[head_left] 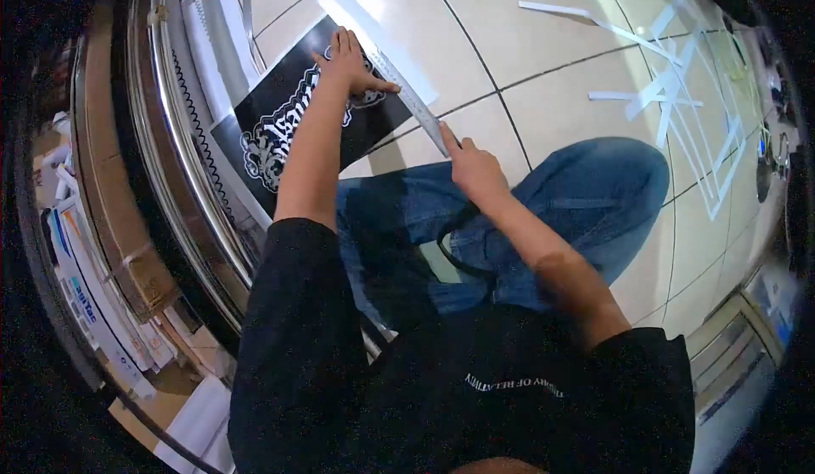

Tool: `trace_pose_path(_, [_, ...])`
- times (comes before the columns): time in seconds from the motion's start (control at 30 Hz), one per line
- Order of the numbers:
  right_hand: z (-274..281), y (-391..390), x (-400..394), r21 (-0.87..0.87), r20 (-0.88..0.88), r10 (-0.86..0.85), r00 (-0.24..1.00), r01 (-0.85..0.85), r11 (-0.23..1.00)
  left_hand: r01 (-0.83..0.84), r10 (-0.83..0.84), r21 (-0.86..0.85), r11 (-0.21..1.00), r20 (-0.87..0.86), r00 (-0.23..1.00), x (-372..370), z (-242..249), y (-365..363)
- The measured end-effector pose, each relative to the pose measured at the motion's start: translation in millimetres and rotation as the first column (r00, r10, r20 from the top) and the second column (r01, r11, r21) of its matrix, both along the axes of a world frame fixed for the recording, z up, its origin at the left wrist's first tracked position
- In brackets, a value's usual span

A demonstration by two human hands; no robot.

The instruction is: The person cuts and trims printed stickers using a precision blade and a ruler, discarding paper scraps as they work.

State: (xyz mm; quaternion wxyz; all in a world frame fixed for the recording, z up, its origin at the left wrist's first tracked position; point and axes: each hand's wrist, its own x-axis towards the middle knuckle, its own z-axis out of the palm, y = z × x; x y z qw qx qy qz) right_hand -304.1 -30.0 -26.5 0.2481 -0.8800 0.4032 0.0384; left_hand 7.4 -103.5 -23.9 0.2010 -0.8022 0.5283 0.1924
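A black printed sheet [371, 131] with white and grey ornate lettering lies on the tiled floor. Along its right edge runs a long metal ruler [422, 114], slanting from the upper left down toward my lap. My left hand [342, 68] rests on the sheet with fingers spread, its thumb reaching the ruler's edge. At the ruler's near end, my right hand [477, 171] is closed, index finger stretched along the ruler. Whatever it grips is hidden by the fingers. A pale sheet [416, 75] shows under the ruler on its far side.
Thin white strips [671, 92] lie in a tangle on the floor at right. At left stand a metal rail [182, 134], rolls of material [199, 58] and long cardboard boxes [119, 211]. My crossed legs in jeans [586, 194] are close below the sheet.
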Motion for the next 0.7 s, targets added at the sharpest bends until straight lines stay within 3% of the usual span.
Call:
trace_pose_path(0.03, [4.5,-5.1,2.7,0.068,-0.009,-0.038,0.999,0.039,0.997,0.007,-0.007,0.012,1.0,-0.014,1.0,-1.7,-0.2,0.6])
trace_pose_path(0.07, [6.8,-15.7,8.7,0.052,-0.002,-0.022,1.0,0.022,0.998,0.008,-0.008,0.024,1.0,-0.028,1.0,-1.5,-0.4,0.3])
trace_pose_path(0.13, [7.6,-37.1,23.0,0.056,0.124,-0.189,0.974,0.183,0.982,-0.014,0.014,-0.005,1.0,-0.05,0.999,-0.4,1.0,0.9])
trace_pose_path(0.17, [4.6,-48.8,35.8,0.054,0.127,-0.17,0.977,0.165,0.985,-0.013,0.011,-0.018,1.0,-0.077,0.997,-1.0,0.4,2.6])
trace_pose_path(0.23, [-1.9,-80.2,68.9,-0.012,0.216,-0.273,0.937,0.282,0.959,-0.032,0.031,-0.019,0.999,-0.055,0.998,-2.8,-0.6,1.7])
trace_pose_path(0.43, [-6.5,-117.8,95.8,-0.001,0.074,-0.278,0.958,0.279,0.96,0.018,-0.021,-0.089,0.996,-0.036,0.999,-3.8,0.5,4.4])
trace_pose_path(0.7, [-26.8,-133.8,109.5,-0.025,0.165,-0.244,0.956,0.252,0.968,-0.017,0.012,-0.082,0.996,-0.062,0.998,-3.8,4.4,3.7])
